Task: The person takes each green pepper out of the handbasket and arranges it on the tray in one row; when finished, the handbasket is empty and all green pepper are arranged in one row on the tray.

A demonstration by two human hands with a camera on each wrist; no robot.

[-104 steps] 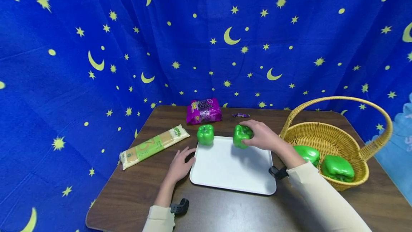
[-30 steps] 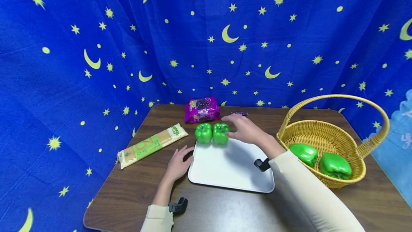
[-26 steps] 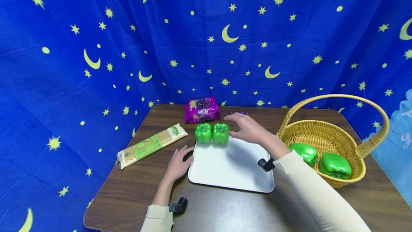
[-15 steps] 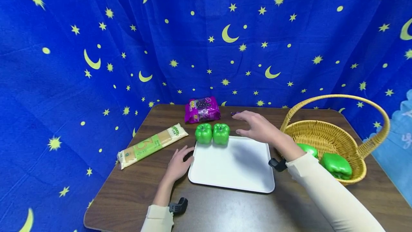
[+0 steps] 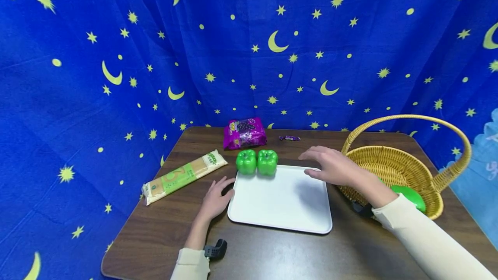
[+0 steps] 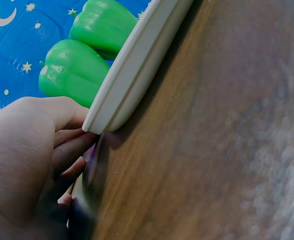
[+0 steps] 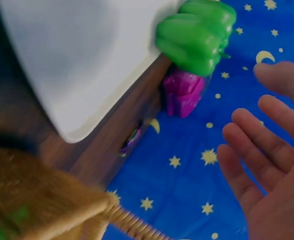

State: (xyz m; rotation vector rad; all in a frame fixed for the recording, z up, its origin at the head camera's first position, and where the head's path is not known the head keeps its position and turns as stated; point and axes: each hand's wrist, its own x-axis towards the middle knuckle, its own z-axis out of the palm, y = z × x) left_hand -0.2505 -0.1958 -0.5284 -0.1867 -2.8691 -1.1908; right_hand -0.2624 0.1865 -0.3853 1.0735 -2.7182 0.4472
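In the head view, two green bell peppers, a left one [image 5: 246, 162] and a right one [image 5: 267, 162], stand side by side at the far left corner of a white tray [image 5: 280, 202]. My left hand [image 5: 215, 200] rests at the tray's left edge with relaxed fingers. In the left wrist view, its fingertips lie right at the tray's rim [image 6: 121, 75]. My right hand [image 5: 330, 165] hovers over the tray's far right corner, holding nothing. Its fingers [image 7: 257, 132] are spread and loosely bent in the right wrist view.
A wicker basket [image 5: 383, 152] with a tall handle stands right of the tray, a green pepper [image 5: 410, 195] inside partly hidden by my right sleeve. A noodle packet [image 5: 184, 176] lies at left. A purple grape-pictured bag [image 5: 245, 133] and a small wrapped candy [image 5: 289, 138] lie at the back.
My right hand set the right pepper down beside the left one, let go, and drew back rightward toward the basket. My left hand stayed at the tray's edge.
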